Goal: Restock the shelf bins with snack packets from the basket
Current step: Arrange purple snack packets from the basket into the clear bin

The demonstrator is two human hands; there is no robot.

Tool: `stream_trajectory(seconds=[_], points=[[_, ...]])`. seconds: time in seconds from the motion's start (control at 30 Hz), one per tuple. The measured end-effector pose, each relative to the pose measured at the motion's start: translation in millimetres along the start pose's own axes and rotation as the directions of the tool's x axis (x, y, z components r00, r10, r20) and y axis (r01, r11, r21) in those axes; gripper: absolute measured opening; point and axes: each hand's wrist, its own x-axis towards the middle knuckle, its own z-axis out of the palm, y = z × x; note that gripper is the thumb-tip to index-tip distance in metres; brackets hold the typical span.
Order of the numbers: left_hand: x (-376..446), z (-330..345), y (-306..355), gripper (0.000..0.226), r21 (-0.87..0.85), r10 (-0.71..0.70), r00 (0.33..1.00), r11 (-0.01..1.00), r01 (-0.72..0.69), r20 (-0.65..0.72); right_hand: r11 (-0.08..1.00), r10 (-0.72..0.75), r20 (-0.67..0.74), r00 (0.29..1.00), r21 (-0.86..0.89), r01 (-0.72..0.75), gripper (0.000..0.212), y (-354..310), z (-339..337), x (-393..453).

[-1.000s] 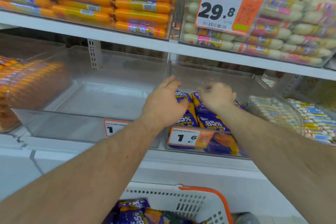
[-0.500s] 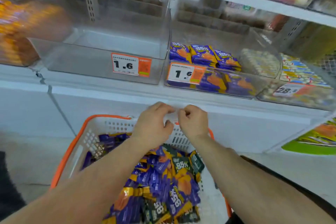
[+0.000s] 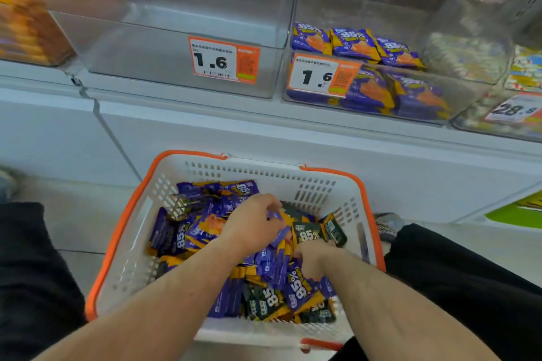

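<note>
**Packets gathered from the basket for the shelf bin**

Both hands are sunk into the heap of snack packets (image 3: 187,236) in the white basket (image 3: 140,231), which is set on the floor directly below the shelf, presumably so that each reach stays short. The left hand (image 3: 252,231) is curled over purple packets, its fingers bent round them. The right hand (image 3: 312,258) is half buried; its fingers appear closed on packets, though the grip is largely hidden. Above, the right bin (image 3: 457,102) is partly stocked with matching purple packets, while the left bin (image 3: 164,61) is seen bare.
</note>
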Motion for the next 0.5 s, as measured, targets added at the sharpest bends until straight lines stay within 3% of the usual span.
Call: stream_trajectory(seconds=[0.1, 0.17, 0.27, 0.43, 0.5], points=[[2, 1, 1, 0.033, 0.009, -0.007, 1.0, 1.0, 0.007, 0.01, 0.999, 0.017, -0.002, 1.0, -0.046, -0.017, 0.026, -4, -1, -3], [1, 2, 0, 0.032, 0.006, -0.024, 0.999, 1.0, 0.024, 0.023, 0.995, 0.059, 0.051, 0.997, -0.077, -0.055, 0.033, -1, 5, 2], [0, 1, -4, 0.031, -0.036, -0.07, 0.997, 0.997, 0.072, 0.031, 0.996, 0.087, 0.123, 0.989, 0.024, -0.09, 0.048, 1, -3, -8], [1, 0, -19, 0.036, -0.169, -0.166, 0.986, 0.971, 0.167, 0.022, 0.969, 0.084, -0.087, 0.993, 0.239, -0.061, 0.035, 13, -43, -24], [0, 1, -22, 0.04, -0.176, -0.191, 0.98, 0.964, 0.197, 0.05, 0.953, 0.037, -0.197, 0.98, 0.301, 0.025, 0.018, 15, -62, -32]])
